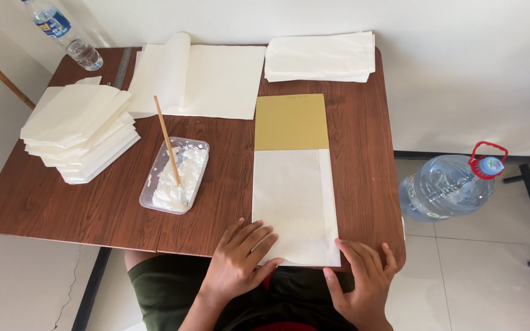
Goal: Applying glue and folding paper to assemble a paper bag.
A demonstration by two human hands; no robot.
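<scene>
While the person sat at the near edge of the brown table (50, 202), both hands were down at six o'clock on a white sheet of paper (292, 205). The left hand (237, 263) lay flat on the sheet's near left corner with its fingers spread, not gripping. The right hand (363, 279) was open too, with its fingers resting by the sheet's near right corner at the table edge. That white sheet covered the near part of a tan card (291, 121), and a thin strip ran down its right side like a folded flap. It looked as if this piece was just being pressed and folded, so it was not finished yet. At about nine o'clock from the sheet sat a clear tray of white paste (176, 175) with a wooden stick (167, 138) leaning in it, and plenty of paste was left. Farther off at ten o'clock was a tall pile of folded white pieces (81, 132), which looked like the ones already made. At twelve o'clock lay a stack of flat white sheets (200, 79) with one curled up, and at one o'clock another neat stack of folded sheets (320, 56), so a lot of paper looked left to do. A small water bottle (65, 34) stood at the far left corner, and a big water jug (449, 187) sat on the floor at three o'clock.
</scene>
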